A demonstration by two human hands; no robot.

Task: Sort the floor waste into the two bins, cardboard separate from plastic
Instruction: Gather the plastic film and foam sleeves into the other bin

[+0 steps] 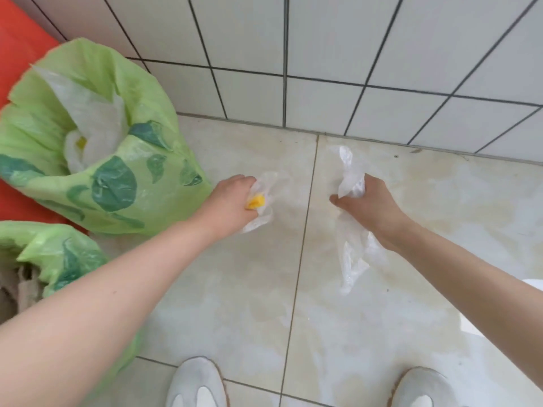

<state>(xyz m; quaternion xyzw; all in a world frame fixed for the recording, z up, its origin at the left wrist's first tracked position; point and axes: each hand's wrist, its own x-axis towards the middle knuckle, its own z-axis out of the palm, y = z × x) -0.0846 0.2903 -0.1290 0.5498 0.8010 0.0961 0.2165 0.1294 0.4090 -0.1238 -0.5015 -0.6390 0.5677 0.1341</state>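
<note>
in each hand, plastic

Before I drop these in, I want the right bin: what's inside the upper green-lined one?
Inside the upper green-lined bin lies crumpled clear plastic with a yellow bit showing. Anything beneath that plastic is covered.

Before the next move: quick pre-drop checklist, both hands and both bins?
1. Left hand shut on clear bag with yellow piece: ok.
2. Right hand shut on crumpled clear plastic: ok.
3. Far bin already holds clear plastic, mouth open: ok.
4. Near bin shows brown cardboard-like material, so keep plastic out: ok.
5. What the yellow piece is made of: cannot tell.
6. Floor free of more waste: none visible, edges out of view, cannot tell.
</note>
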